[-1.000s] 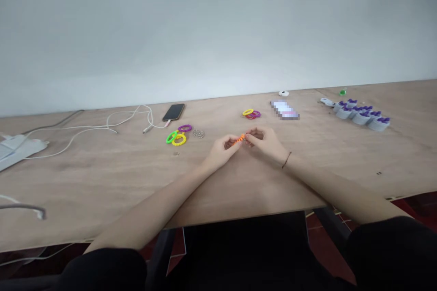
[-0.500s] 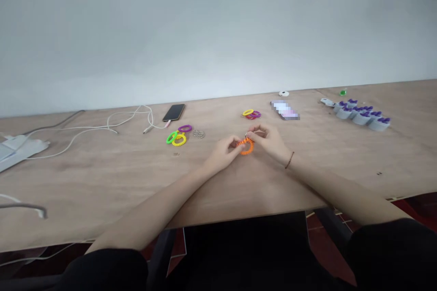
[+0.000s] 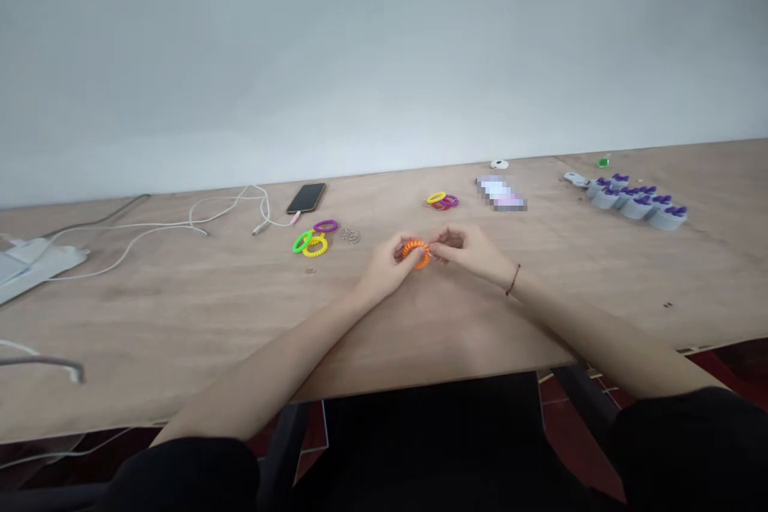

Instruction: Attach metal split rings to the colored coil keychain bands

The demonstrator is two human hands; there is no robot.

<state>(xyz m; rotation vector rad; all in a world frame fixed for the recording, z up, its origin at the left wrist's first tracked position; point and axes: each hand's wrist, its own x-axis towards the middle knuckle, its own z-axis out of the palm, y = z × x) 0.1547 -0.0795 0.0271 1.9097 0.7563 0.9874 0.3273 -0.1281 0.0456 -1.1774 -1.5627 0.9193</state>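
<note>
An orange spiral coil ring (image 3: 416,251) is held just above the wooden table (image 3: 180,320) between both hands. My left hand (image 3: 390,266) pinches its left side with fingers curled. My right hand (image 3: 465,248) pinches its right side, where a small metal ring seems to sit, too small to be sure. A thin dark bracelet circles my right wrist. Both forearms reach out over the table's front edge.
Green, yellow and purple coil rings (image 3: 312,240) lie left of my hands beside small metal rings (image 3: 349,236). More coil rings (image 3: 442,200) lie behind. A black phone (image 3: 306,198) with white cables (image 3: 180,220), a blurred item (image 3: 502,194) and grey-purple pieces (image 3: 636,202) sit further back.
The orange coil was stretched thin between my hands, then hung as a loop, and now sits rounder and slightly left. Both hands stay together at the same spot.
</note>
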